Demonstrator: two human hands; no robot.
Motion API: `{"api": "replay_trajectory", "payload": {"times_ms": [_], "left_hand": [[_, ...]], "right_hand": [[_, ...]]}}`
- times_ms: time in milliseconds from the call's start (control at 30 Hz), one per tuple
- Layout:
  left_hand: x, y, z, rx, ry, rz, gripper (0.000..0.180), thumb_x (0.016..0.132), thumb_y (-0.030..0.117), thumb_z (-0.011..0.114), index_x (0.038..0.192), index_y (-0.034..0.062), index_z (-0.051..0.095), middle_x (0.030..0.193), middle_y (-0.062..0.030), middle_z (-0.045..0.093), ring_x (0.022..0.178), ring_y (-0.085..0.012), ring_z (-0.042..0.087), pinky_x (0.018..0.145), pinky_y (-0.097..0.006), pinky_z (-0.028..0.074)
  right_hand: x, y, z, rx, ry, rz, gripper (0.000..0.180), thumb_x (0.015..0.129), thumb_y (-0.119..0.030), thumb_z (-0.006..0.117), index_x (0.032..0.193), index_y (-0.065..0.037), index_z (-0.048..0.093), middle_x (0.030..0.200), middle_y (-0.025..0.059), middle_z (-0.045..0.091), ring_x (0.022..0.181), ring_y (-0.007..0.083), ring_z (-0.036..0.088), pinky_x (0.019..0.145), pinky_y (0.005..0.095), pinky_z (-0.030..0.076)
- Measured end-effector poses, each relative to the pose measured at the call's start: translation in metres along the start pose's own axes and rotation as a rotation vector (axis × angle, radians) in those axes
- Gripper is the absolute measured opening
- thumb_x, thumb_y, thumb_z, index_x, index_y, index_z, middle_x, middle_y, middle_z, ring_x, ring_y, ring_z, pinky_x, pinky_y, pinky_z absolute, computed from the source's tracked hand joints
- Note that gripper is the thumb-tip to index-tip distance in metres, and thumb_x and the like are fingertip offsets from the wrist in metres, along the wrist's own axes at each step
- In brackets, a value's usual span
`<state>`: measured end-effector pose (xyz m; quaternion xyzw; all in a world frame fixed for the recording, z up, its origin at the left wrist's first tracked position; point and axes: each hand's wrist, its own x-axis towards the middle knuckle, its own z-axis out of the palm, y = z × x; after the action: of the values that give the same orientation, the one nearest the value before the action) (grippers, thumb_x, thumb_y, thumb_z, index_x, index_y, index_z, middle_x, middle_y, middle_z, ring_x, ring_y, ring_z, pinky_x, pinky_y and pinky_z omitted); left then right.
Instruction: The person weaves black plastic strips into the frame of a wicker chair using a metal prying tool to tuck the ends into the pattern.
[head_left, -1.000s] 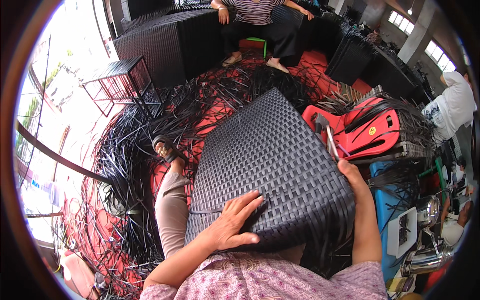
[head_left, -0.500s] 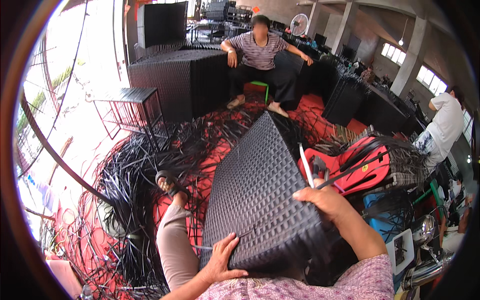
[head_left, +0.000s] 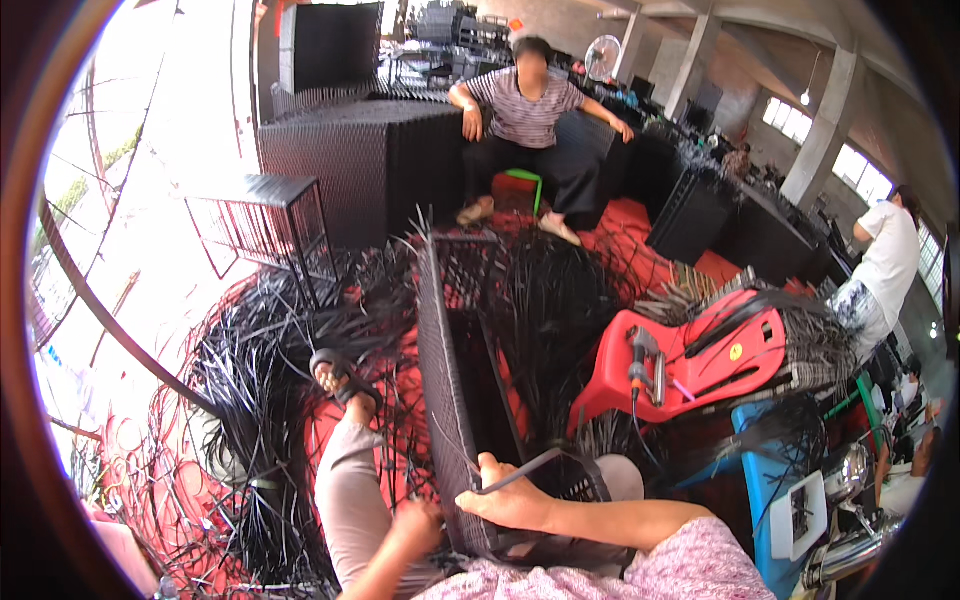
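A black woven plastic-rattan piece (head_left: 447, 400) stands on edge between my legs. Its narrow woven side faces up, and its hollow inside with dark bars opens to the right. At the near end my right hand (head_left: 508, 497) is closed round its edge, thumb up on the rim. A flat dark strip (head_left: 530, 467) loops out beside that hand. My left hand (head_left: 415, 528) is just left of the piece's near lower corner; motion smears its fingers, so whether it holds anything is unclear. Loose strip ends stick up at the piece's far end.
Heaps of loose black strips (head_left: 250, 400) cover the red floor. A red plastic chair (head_left: 690, 375) bearing an air tool (head_left: 643, 362) stands at right, near a blue container (head_left: 757, 480). A person (head_left: 525, 110) sits ahead by stacked woven pieces (head_left: 330, 165); another person (head_left: 885, 260) stands far right.
The woven piece has turned from its broad face up to standing on edge. My right hand has moved left and nearer with it; my left hand has come off its face.
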<state>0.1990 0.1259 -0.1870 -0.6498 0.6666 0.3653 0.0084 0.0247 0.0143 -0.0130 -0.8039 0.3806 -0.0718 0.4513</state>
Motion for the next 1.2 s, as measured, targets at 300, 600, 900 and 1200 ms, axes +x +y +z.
{"api": "replay_trajectory", "payload": {"times_ms": [300,600,900,1200], "left_hand": [[-0.024,0.052,-0.156,-0.316,1.222,0.299,0.026,0.086,0.004,0.062,0.112,0.0038,0.066,0.112,-0.0137,0.064,0.107,-0.0328,0.057,0.094,-0.041,0.045],[0.010,0.026,-0.159,0.214,0.716,0.390,0.025,0.091,0.032,0.062,0.089,0.0108,0.076,0.101,-0.0019,0.070,0.128,-0.0252,0.049,0.108,-0.043,0.030],[0.038,0.016,-0.145,0.445,0.811,0.430,0.022,0.088,0.033,0.059,0.081,0.0194,0.075,0.089,0.0001,0.066,0.122,-0.0274,0.053,0.105,-0.042,0.032],[0.062,0.035,-0.147,0.678,0.800,0.393,0.028,0.092,0.037,0.057,0.081,0.0183,0.075,0.090,0.0008,0.069,0.124,-0.0256,0.050,0.106,-0.043,0.031]], "right_hand": [[-0.037,0.009,0.075,-0.034,0.069,-0.114,0.050,0.084,-0.028,0.064,0.105,0.010,0.039,0.067,0.0299,0.060,0.070,0.0478,0.064,0.063,0.0529,0.050],[-0.063,0.008,0.081,-0.090,0.045,-0.108,0.055,0.085,-0.033,0.065,0.114,0.009,0.044,0.077,0.0286,0.065,0.078,0.0461,0.066,0.071,0.0520,0.053],[-0.168,0.055,0.017,0.116,0.549,-0.227,0.023,0.083,-0.020,0.075,0.100,-0.007,0.068,0.089,0.0127,0.067,0.077,0.0299,0.067,0.070,0.0395,0.054],[-0.195,0.139,0.011,0.349,0.847,0.040,0.046,0.088,-0.021,0.075,0.123,0.002,0.055,0.067,0.0071,0.061,0.060,0.0153,0.057,0.060,0.0312,0.048]]}}
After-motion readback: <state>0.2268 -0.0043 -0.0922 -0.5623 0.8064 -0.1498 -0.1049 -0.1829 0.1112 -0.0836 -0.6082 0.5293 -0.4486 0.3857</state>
